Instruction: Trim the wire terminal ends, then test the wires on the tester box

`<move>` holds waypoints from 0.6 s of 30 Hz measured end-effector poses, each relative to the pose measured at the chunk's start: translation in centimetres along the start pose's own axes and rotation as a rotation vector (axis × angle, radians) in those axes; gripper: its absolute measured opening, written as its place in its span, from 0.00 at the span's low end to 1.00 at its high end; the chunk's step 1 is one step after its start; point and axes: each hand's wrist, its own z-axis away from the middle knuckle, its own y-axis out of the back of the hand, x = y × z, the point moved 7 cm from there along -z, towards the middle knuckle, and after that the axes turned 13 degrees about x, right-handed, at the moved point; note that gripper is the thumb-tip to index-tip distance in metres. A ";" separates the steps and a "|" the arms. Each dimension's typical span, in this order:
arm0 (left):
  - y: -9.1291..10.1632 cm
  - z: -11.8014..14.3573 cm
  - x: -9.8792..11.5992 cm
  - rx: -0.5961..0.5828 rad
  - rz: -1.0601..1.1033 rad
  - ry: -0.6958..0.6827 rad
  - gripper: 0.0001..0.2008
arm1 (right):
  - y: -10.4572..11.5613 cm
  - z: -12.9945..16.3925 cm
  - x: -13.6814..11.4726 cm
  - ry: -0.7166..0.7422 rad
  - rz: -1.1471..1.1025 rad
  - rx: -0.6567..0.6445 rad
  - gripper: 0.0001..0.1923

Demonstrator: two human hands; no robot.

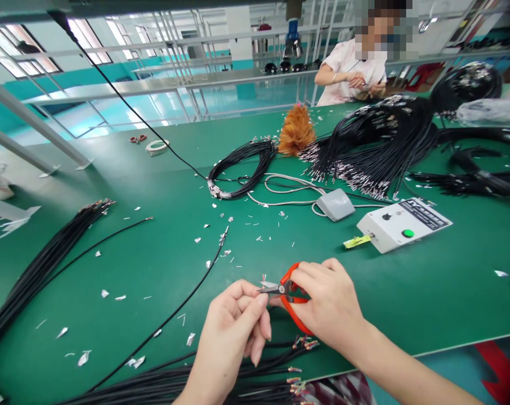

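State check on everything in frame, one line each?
Right hand: gripping red-handled scissors, blades closed on a wire tip.
Left hand: pinching a wire end at the blades.
Control box: green button showing; lit or not, cannot tell.
Foot pedal: on the table, unpressed.
Coiled black cable: bundled, lying flat.
Tape roll: lying flat.

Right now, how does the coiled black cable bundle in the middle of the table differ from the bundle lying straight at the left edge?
The coiled bundle is wound into a loop; the left bundle lies stretched out nearly straight. The coiled bundle sits far from both hands, near an orange duster; the left bundle runs off the picture's left edge. Both are black cables lying on the green table, untouched.
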 end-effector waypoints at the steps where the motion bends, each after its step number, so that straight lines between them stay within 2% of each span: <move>1: 0.0 0.0 0.0 -0.008 0.006 0.004 0.11 | -0.1 0.1 0.0 0.006 0.003 0.001 0.16; 5: -0.1 0.2 -0.4 -0.022 0.040 0.013 0.10 | -0.3 0.2 -0.1 0.044 -0.021 0.033 0.17; 7: -0.1 0.4 -0.5 -0.025 -0.012 -0.026 0.09 | -0.3 0.3 0.4 0.003 -0.098 0.037 0.19; 10: 0.1 0.7 1.1 -0.064 -0.282 -0.320 0.07 | -0.7 0.8 2.1 -0.126 -0.226 -0.033 0.21; 12: 1.1 0.4 2.2 -0.066 -0.482 -0.481 0.08 | -1.2 1.5 3.5 -0.206 -0.261 -0.109 0.19; 14: 3.3 -1.1 2.6 0.021 -0.676 -0.527 0.11 | -1.4 2.1 4.9 -0.305 -0.271 -0.164 0.18; 16: 6.1 -3.0 3.3 0.213 -0.922 -0.608 0.09 | -1.4 2.6 6.1 -0.419 -0.296 -0.175 0.18; 18: 8.4 -5.0 3.5 0.351 -1.017 -0.632 0.05 | -1.4 2.7 6.6 -0.511 -0.339 -0.167 0.18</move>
